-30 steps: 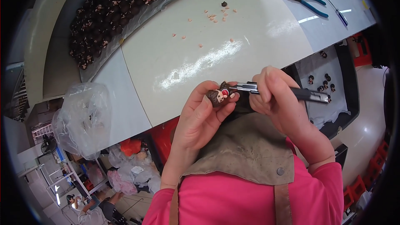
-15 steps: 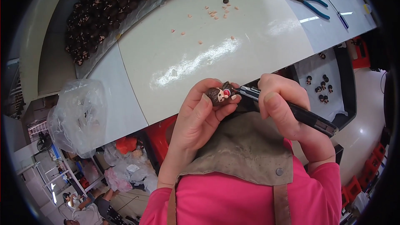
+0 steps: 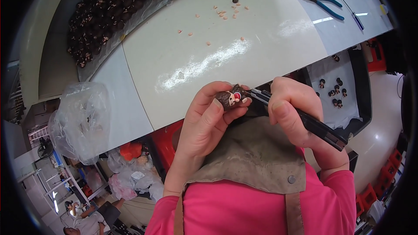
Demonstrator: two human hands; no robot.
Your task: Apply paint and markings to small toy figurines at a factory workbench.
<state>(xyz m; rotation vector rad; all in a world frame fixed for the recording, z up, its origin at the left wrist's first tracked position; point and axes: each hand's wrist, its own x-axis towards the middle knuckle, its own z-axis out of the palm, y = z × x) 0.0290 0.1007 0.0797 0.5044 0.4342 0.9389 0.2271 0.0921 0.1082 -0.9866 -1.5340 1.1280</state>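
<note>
Between the thumb and fingers of my left hand (image 3: 204,119) is a small figurine (image 3: 226,99) with a dark brown body, a pale face and a red and white patch at its chest. My right hand (image 3: 294,109) is wrapped round a black utility knife (image 3: 320,127). The knife's tip points left and meets or nearly meets the figurine's lower end; whether it touches I cannot tell. Both hands are just off the table's near edge, above my brown apron (image 3: 252,156).
Small pale scraps (image 3: 223,15) lie on the white table (image 3: 174,61). Many brown figurines (image 3: 117,8) are heaped at far left. Pliers (image 3: 320,4) and a screwdriver (image 3: 355,17) rest at far right. A lined tray (image 3: 348,109) with several figurines is at right, a plastic bag (image 3: 82,122) at left.
The knife in my right hand has turned slightly, and its rear end has dropped a little. My left hand keeps the figurine in nearly the same place. People at lower left have shifted.
</note>
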